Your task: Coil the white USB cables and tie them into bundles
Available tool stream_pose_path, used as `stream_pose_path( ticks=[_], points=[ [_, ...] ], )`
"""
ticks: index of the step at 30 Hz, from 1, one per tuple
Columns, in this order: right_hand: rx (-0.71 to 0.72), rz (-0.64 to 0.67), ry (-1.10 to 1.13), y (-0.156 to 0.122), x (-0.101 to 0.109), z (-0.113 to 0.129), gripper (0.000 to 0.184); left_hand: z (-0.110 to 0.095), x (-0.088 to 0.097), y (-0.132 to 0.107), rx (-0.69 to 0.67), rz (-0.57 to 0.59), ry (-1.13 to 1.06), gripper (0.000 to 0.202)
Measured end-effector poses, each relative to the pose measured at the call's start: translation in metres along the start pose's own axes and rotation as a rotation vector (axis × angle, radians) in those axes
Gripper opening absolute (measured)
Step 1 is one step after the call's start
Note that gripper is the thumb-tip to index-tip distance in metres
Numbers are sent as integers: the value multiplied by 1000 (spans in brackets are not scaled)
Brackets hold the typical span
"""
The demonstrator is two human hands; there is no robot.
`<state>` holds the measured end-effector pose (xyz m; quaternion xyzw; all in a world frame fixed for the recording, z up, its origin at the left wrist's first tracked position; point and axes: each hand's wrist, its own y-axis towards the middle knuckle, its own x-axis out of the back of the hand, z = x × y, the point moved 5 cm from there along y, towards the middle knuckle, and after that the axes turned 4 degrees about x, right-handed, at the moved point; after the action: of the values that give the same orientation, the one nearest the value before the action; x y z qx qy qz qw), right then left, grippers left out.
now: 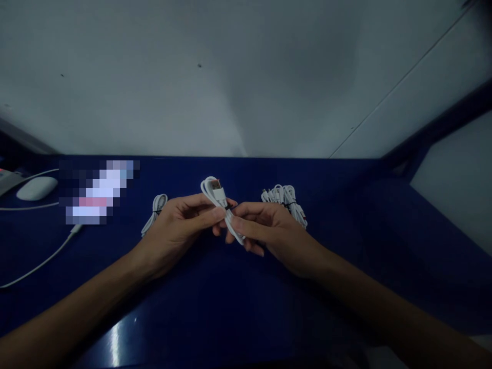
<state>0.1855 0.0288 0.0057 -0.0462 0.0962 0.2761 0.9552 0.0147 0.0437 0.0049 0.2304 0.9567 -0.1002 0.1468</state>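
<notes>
Both my hands meet over the middle of a dark blue table (215, 307). My left hand (180, 228) and my right hand (265, 228) pinch one folded white USB cable bundle (219, 197), bound by a thin black tie where the fingertips meet. Its plug end loops up above my left fingers, and the other end hangs down between the hands. A second tied white cable (156, 210) lies on the table just left of my left hand. A pile of several white cables (286, 200) lies behind my right hand.
A white computer mouse (36, 188) sits at the far left with a white cord (42, 259) trailing across the table. A blurred-out patch (98, 192) lies beside it. A pale wall (230, 77) rises behind the table.
</notes>
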Motion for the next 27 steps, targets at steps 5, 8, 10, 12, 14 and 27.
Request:
stream_pose_path(
  ticks=[5, 8, 10, 12, 14, 27],
  points=[
    [2, 7, -10, 0, 0, 0, 21, -4, -1, -1, -27, -14, 17, 17],
    [7, 10, -7, 0, -1, 0, 22, -4, -1, -1, -25, -33, 21, 17],
    [12, 5, 2, 0, 0, 0, 25, -2, -1, 0, -21, -39, 6, 15],
    [12, 4, 12, 0, 0, 0, 27, 0, -1, -1, -17, -55, -5, 17],
    [24, 7, 31, 0, 0, 1, 26, 1, -1, -1, -6, -68, -8, 19],
    [10, 6, 0, 1, -2, 2, 22, 3, -3, -3, -10, -44, -43, 13]
  ],
)
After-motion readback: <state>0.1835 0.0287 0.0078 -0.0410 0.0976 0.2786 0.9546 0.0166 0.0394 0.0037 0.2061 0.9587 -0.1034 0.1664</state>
